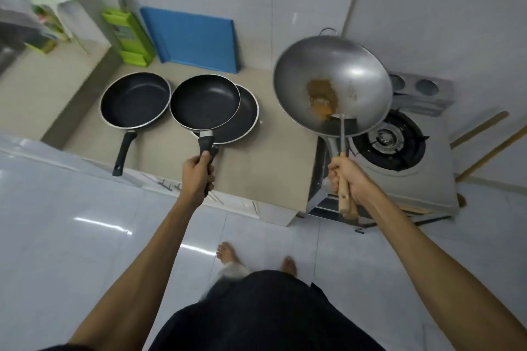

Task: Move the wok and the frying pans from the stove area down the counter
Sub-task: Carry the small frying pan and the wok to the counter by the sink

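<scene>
My right hand (349, 179) grips the wooden handle of a steel wok (359, 71), lifted and tilted over the counter's right end beside the gas stove (399, 151). Brown residue and a metal spatula (341, 134) lie inside the wok; the spatula's handle is in the same hand. My left hand (198, 174) holds the black handle of a small black frying pan (204, 101), raised above a larger black pan (245, 120) that rests on the counter, partly hidden. A third black pan (134, 98) sits on the counter to the left, handle toward me.
A blue cutting board (196, 37) and a green knife holder (129, 34) lean against the back wall. A sink (11, 40) is at far left. The beige counter (273, 165) ends at the stove. Wooden sticks (484, 145) lean at the right.
</scene>
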The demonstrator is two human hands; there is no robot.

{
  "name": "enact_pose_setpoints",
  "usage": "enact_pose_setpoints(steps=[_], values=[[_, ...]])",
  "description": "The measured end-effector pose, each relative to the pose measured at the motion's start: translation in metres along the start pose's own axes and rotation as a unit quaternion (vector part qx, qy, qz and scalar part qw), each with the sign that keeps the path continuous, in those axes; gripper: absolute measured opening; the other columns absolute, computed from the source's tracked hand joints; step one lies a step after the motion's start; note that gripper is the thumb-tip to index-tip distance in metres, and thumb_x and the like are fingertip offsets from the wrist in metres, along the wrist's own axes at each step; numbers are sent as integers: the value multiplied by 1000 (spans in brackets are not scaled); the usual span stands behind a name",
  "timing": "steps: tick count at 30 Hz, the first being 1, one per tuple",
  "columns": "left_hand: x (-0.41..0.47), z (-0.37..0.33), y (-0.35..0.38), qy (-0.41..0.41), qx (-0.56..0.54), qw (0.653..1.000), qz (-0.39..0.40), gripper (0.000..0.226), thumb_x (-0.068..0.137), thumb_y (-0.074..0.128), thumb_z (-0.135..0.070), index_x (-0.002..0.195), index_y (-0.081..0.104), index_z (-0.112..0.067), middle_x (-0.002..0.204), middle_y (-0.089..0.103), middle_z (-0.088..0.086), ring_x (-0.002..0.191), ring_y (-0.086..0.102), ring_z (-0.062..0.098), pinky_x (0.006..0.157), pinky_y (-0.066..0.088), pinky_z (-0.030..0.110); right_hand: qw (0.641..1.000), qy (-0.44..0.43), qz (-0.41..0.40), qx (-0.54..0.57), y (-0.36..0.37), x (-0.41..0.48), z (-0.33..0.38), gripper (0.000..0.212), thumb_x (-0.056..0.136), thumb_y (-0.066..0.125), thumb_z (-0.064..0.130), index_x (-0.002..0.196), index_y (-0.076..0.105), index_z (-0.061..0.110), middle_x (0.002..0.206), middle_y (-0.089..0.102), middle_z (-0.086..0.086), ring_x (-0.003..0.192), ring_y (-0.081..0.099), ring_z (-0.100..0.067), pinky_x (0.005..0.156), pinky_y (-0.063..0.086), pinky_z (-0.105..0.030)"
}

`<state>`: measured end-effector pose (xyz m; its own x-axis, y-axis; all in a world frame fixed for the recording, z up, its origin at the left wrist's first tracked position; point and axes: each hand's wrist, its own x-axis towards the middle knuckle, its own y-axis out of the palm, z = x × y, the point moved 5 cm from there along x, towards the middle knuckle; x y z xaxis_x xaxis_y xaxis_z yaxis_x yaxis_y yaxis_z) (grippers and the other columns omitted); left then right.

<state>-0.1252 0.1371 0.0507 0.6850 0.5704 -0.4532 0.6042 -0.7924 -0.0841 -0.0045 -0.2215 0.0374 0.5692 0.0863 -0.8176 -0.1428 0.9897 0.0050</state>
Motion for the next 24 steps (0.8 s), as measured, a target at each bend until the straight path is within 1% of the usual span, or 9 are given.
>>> enact_pose_setpoints(steps=[2,5,9,11,15,20,24], values=[[-3,2,-31,-3,-12,1000,-25,28,102,50,-31,86,54,-9,61,41,3,37,33,10,39,28,22,1000,0,18,-23,28,-2,1,22,90,50,7,70,46,16,46,47,3,33,38,-9,33,34,-18],[-5,3,-87,-7,-25,998,-59,28,101,51,-34,92,58,-9,64,46,1,39,36,9,39,30,22,997,-4,42,-64,73,-6,6,21,89,51,7,70,47,16,48,48,2,33,39,-9,32,34,-19],[-4,0,-176,0,-36,994,-104,30,99,55,-36,90,59,-7,64,48,2,42,38,11,42,31,25,989,7,75,-126,149,-12,12,24,88,49,11,66,44,19,46,45,3,32,37,-9,32,33,-17],[-3,-1,-225,3,-37,991,-126,28,96,58,-36,90,58,-9,64,47,3,43,37,12,41,31,25,985,14,92,-144,195,-14,9,25,89,47,12,66,41,19,44,43,4,30,35,-9,30,31,-16],[8,-8,-322,10,-27,987,-161,27,93,57,-35,83,52,-11,62,47,2,42,38,12,41,32,24,980,13,110,-166,292,-23,0,24,91,45,11,69,41,19,45,42,4,29,34,-8,29,30,-16],[21,-16,-436,0,-28,981,-193,22,90,57,-34,86,51,-13,65,46,4,41,37,12,40,29,24,974,10,126,-190,420,-43,-18,27,91,46,8,66,41,16,43,41,2,28,35,-10,30,30,-16],[35,-21,-512,-13,-30,975,-218,23,86,57,-36,88,53,-13,62,47,1,40,36,12,39,28,22,963,10,148,-227,508,-54,-25,28,90,47,8,64,41,17,46,41,1,30,34,-10,31,29,-15]])
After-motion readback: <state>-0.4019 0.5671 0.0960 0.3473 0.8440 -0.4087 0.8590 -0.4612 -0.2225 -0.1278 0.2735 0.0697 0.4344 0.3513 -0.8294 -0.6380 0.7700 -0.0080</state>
